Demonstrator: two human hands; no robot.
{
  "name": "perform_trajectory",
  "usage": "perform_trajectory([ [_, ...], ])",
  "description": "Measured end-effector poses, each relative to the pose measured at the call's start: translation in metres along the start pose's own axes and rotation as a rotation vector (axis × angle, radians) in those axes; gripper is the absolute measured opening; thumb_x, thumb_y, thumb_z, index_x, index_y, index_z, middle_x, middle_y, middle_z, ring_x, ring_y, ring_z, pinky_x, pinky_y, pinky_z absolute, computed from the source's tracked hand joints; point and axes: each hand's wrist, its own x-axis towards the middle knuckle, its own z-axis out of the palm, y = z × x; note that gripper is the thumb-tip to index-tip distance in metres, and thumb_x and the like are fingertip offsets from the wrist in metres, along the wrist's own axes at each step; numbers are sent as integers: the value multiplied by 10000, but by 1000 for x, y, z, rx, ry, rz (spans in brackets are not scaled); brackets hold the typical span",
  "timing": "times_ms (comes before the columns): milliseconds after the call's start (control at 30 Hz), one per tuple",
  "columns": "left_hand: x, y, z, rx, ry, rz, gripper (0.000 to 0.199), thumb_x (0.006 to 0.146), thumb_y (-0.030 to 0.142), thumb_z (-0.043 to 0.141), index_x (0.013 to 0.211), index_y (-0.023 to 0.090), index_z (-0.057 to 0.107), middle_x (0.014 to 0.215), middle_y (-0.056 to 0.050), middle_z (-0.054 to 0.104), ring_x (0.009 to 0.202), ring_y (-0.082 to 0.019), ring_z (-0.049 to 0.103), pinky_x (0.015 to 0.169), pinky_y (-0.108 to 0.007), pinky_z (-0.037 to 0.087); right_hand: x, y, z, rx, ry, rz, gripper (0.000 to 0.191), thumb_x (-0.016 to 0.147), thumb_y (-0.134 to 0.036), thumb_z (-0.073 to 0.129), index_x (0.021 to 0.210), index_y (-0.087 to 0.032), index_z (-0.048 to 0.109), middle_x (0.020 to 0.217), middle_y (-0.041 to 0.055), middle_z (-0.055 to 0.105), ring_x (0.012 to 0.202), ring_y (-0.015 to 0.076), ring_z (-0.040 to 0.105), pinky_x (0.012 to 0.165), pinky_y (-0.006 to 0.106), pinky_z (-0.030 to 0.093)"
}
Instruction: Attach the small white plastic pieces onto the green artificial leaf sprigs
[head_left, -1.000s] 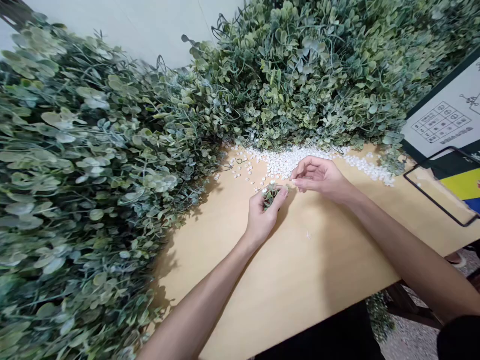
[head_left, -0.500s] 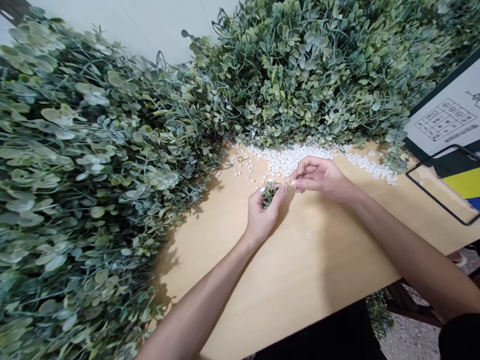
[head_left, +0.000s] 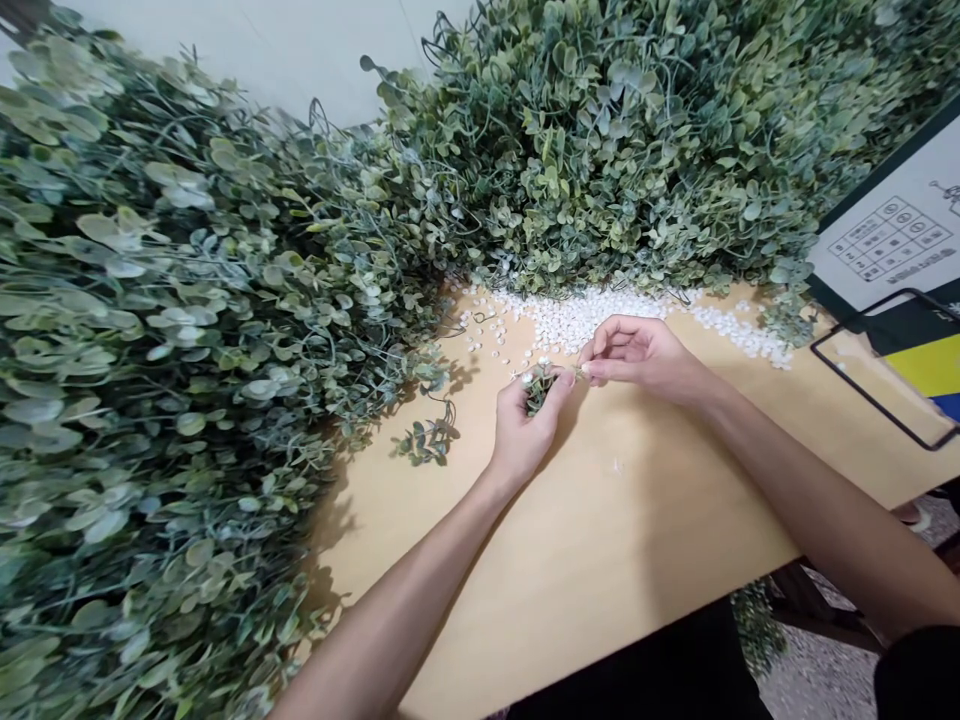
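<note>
Head camera shows the left hand (head_left: 525, 425) curled around a white-tipped leafy sprig (head_left: 535, 393), apparently steadying it so one stem end points toward the right hand (head_left: 637, 355) at 2 o'clock. That hand's thumb and forefinger seem to pinch a small white piece (head_left: 586, 371) at that end, the grip probably light because the piece is so tiny. Loose white caps (head_left: 581, 322) spread from 12 to 2 o'clock, within easy fingertip reach. Round-leaved foliage (head_left: 637, 150) crowds from 8 round to 2 o'clock, limiting room outward; a smaller sprig (head_left: 426, 442) shows at 9 o'clock, and I cannot tell whether it is attached. Pale wooden tabletop (head_left: 525, 600) runs from 4 to 6 o'clock, giving both forearms space before its slanting front edge. A black wire frame (head_left: 871, 397) borders the 3 o'clock side, well apart from both hands.
</note>
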Motion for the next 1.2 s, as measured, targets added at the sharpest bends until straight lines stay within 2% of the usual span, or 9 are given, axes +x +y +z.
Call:
perform_trajectory([
  [233, 0, 3, 1, 23, 19, 30, 247, 953, 392, 716, 858, 166, 749, 711, 5, 644, 631, -112, 515, 682, -256, 466, -1, 2, -1, -11, 32, -17, 317, 728, -267, 968, 869, -188, 695, 938, 33, 797, 776, 140, 725, 739, 282, 601],
  [400, 0, 1, 1, 56, 39, 22, 266, 951, 418, 717, 876, 167, 763, 729, -2, 653, 659, -122, 532, 698, -263, 474, -1, 3, 0, -29, 64, -42, 326, 694, -266, 987, 828, -188, 701, 968, 44, 822, 886, 162, 765, 862, 299, 617],
  [600, 1, 1, 1, 63, 35, 7, 308, 947, 471, 719, 897, 171, 766, 704, 3, 625, 637, -122, 502, 670, -265, 463, -1, 3, 8, -61, 147, -98, 368, 649, -335, 1013, 762, -194, 692, 919, 53, 832, 875, 193, 791, 882, 338, 641],
  [733, 0, 1, 0, 63, 46, 5, 345, 941, 511, 718, 889, 173, 759, 678, 4, 608, 638, -130, 507, 663, -268, 463, -2, 3, 14, -52, 155, -111, 416, 642, -422, 1012, 749, -203, 676, 861, 49, 822, 853, 216, 808, 924, 392, 653],
  [833, 0, 1, -1, 72, 51, 12, 351, 937, 517, 722, 881, 171, 751, 672, 6, 605, 643, -133, 515, 673, -270, 466, -3, 3, 16, -53, 157, -108, 453, 628, -471, 1012, 747, -203, 667, 823, 47, 810, 835, 231, 815, 909, 408, 660],
  [1000, 1, 2, -1, 85, 56, 32, 349, 943, 509, 716, 851, 172, 723, 659, 12, 584, 632, -131, 504, 677, -276, 463, -4, 6, 19, -58, 183, -140, 443, 631, -444, 1019, 726, -206, 657, 796, 44, 802, 817, 227, 817, 855, 366, 665],
  [1200, 0, 0, -2, 88, 43, 46, 308, 961, 460, 699, 867, 168, 721, 695, 6, 602, 643, -126, 501, 676, -268, 454, -4, 10, 23, -74, 244, -132, 478, 607, -473, 1022, 697, -212, 631, 853, 68, 820, 825, 244, 815, 839, 395, 680],
])
